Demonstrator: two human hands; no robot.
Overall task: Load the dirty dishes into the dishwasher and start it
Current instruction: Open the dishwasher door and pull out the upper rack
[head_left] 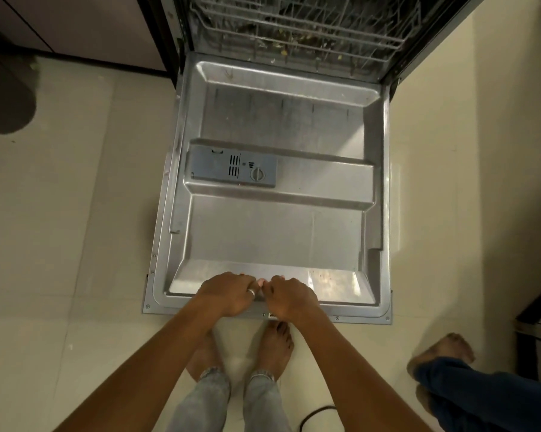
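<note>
Both hands, the left hand (pixel 228 293) and the right hand (pixel 289 296), curl side by side over the near edge of the lowered stainless-steel dishwasher door (pixel 281 219), each grip closed on that edge, likely to steady it flat. Beyond them sits the grey wire lower rack (pixel 297 29); no dishes visible

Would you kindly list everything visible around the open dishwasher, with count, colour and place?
Stainless steel dishwasher door: one, grey, folded down flat over the floor.
Grey plastic detergent dispenser: one, on the door's left side.
Wire dish rack: one, grey, inside the machine, food bits beneath.
Tiled floor: cream.
Dark cabinet: top left.
Black cable: one, on the floor at the bottom.
Another person's foot: one, bare, lower right.
Own bare feet: two, below the door edge.
Left hand, right hand: both gripping the door's near edge.
</note>
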